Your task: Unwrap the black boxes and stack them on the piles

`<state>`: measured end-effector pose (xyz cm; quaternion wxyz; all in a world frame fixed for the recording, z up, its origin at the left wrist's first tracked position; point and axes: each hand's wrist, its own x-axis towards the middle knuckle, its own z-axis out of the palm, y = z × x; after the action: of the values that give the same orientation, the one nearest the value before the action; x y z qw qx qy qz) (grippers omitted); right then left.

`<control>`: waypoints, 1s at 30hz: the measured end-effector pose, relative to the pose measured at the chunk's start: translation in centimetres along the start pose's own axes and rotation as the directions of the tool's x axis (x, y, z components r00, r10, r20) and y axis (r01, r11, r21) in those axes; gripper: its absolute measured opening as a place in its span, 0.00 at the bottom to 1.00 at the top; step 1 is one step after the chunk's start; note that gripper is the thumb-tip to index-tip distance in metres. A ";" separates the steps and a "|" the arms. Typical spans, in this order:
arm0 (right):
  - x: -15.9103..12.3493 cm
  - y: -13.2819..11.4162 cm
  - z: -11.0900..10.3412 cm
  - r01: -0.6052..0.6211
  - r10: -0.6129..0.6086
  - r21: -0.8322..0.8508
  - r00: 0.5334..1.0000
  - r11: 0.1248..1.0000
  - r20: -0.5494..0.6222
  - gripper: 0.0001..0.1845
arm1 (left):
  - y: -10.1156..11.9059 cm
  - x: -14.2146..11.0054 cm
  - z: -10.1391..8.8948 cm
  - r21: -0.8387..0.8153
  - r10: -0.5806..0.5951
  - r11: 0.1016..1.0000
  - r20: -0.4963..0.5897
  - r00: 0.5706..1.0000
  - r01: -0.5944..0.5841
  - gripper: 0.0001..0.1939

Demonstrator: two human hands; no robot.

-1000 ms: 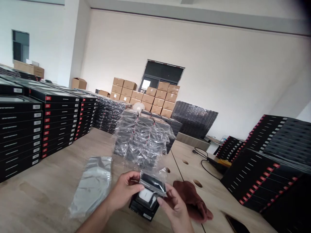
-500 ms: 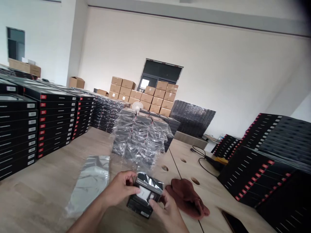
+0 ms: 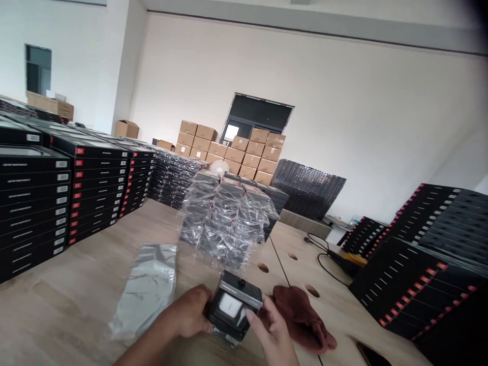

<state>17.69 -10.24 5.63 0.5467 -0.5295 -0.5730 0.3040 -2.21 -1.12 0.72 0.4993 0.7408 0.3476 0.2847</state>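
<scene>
Between my two hands is a small black box (image 3: 244, 291) with a white product picture on its front and a hang tab on top. My left hand (image 3: 192, 311) grips its left side. On the right side, my right hand (image 3: 272, 328) is closed on the box, the thumb lying over the front edge. Shiny film shows at the bottom of the box. Left of it lies a stack of clear plastic bags (image 3: 147, 284) on the wooden table (image 3: 87, 284). A dark red cloth (image 3: 301, 317) lies close to my right hand.
Ahead stand stacked boxes in clear wrap (image 3: 224, 218). Tall stacks of black boxes rise at left (image 3: 97, 188) and right (image 3: 412, 284). A black cable (image 3: 324, 259) and a phone (image 3: 371, 353) lie on the right. Brown cartons (image 3: 236, 152) are piled near the back wall.
The box has been turned so its front and top face me more. My left hand has shifted lower, from the top corner to the lower left side.
</scene>
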 end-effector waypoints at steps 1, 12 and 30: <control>0.2 0.2 -0.1 0.000 0.001 0.015 0.999 1.000 -0.034 0.20 | 0.3 -0.1 0.1 0.037 0.024 0.999 -0.002 1.000 -0.024 0.18; 1.2 2.8 -4.2 -0.017 0.268 0.427 0.801 0.904 -0.535 0.18 | 0.5 -0.3 0.9 -0.215 -0.026 0.970 0.369 0.929 0.113 0.21; -1.1 2.7 3.3 -0.096 0.151 0.274 0.971 0.957 -0.186 0.29 | 3.1 -0.7 3.1 -0.224 0.178 0.947 -0.226 0.958 -0.229 0.43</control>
<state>15.11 -9.80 2.10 0.6480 -0.5157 -0.4337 0.3550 0.46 -4.12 2.49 0.5174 0.6718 0.2796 0.4503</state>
